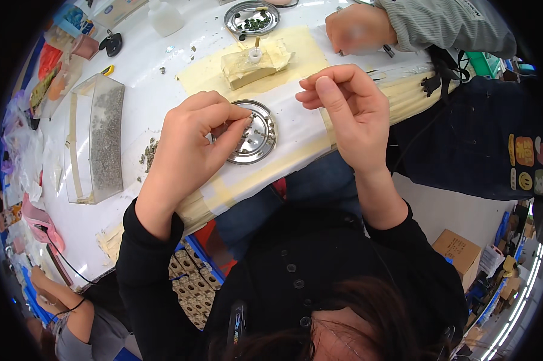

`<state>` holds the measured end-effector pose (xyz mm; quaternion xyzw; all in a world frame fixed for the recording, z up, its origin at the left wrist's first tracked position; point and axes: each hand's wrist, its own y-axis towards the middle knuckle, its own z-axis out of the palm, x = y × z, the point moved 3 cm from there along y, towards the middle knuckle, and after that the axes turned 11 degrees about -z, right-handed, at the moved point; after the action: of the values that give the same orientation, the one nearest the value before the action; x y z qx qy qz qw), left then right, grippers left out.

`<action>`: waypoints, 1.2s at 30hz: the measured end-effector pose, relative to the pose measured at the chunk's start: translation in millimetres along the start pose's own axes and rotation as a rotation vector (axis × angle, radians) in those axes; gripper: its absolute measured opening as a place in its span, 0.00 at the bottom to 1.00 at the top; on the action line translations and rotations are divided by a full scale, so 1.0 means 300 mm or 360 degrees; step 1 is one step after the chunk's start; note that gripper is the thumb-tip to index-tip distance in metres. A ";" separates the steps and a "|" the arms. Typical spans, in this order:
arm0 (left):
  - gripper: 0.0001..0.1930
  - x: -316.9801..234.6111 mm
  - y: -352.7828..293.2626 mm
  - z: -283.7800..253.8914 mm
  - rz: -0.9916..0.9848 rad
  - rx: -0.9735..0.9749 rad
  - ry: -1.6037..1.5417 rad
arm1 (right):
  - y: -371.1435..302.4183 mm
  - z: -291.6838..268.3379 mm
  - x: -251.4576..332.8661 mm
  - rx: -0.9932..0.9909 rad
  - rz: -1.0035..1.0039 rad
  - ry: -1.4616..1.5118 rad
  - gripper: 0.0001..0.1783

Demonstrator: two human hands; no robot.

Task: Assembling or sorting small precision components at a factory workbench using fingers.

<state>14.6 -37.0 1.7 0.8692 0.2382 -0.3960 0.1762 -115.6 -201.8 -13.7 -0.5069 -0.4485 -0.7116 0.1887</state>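
Observation:
My left hand (193, 135) is over a round shiny metal dish (260, 155) near the table's front edge. Its thumb and forefinger are pinched together; what lies between the tips is too small to make out. Several small dark metallic bits (270, 127) lie scattered in the dish. To the right, my right hand (353, 111) is raised above the table edge, fingers loosely bent and nothing visible in them. Beyond the dish stands a block wrapped in cream tape (247, 75), with a small white cup (255, 55) and a thin upright pin on top.
Left of my left hand stands a clear box (106, 144) of tiny grey parts, with loose bits (149, 153) beside it. Another metal dish (251, 18) holds dark green pieces at the back. A co-worker's hand (359, 30) rests at the far right. A white bottle (165, 18) stands behind.

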 end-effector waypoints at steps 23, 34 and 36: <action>0.05 0.035 -0.008 -0.017 -0.0051 -0.0603 -0.0397 | 0.031 -0.211 -0.037 -0.0154 -0.0515 -0.1445 0.03; 0.05 0.050 -0.002 -0.027 -0.0025 -0.0688 -0.0508 | 0.088 -0.034 0.009 0.0277 -0.0870 -0.1303 0.03; 0.05 0.045 -0.003 -0.026 -0.0024 -0.0675 -0.0507 | 0.054 0.020 0.014 0.0439 -0.0859 -0.1200 0.04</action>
<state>26.5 -28.9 -3.9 0.7376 0.2916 -0.4704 0.3868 -102.2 -204.5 -2.1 -0.5653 -0.6912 -0.4358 -0.1129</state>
